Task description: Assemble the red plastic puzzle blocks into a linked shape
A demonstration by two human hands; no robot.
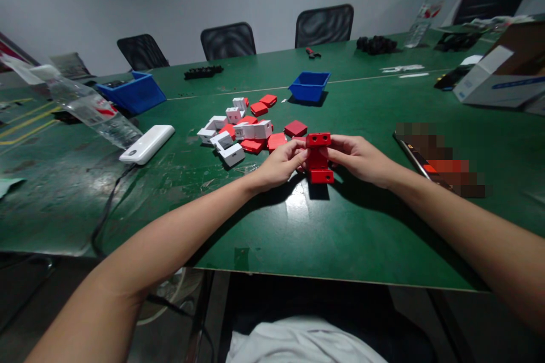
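Note:
Between my two hands is a red plastic bracket (318, 157), a U-shaped block with small round holes in its upper and lower arms. My left hand (284, 163) pinches it from the left with thumb and fingers. From the right, my right hand (355, 157) grips the same piece, thumb on its near face. The bracket casts a shadow on the table just below it. Beyond my left hand lies a loose pile of white brackets (232, 154) and flat red blocks (296, 128), some overlapping.
A small blue bin (309, 88) stands past the pile, and a larger blue bin (135, 94) at the left. Nearby are a tilted water bottle (91, 105), a white power bank (147, 144) with a cable, a phone (438, 161) and a cardboard box (511, 68) on the green table (272, 232).

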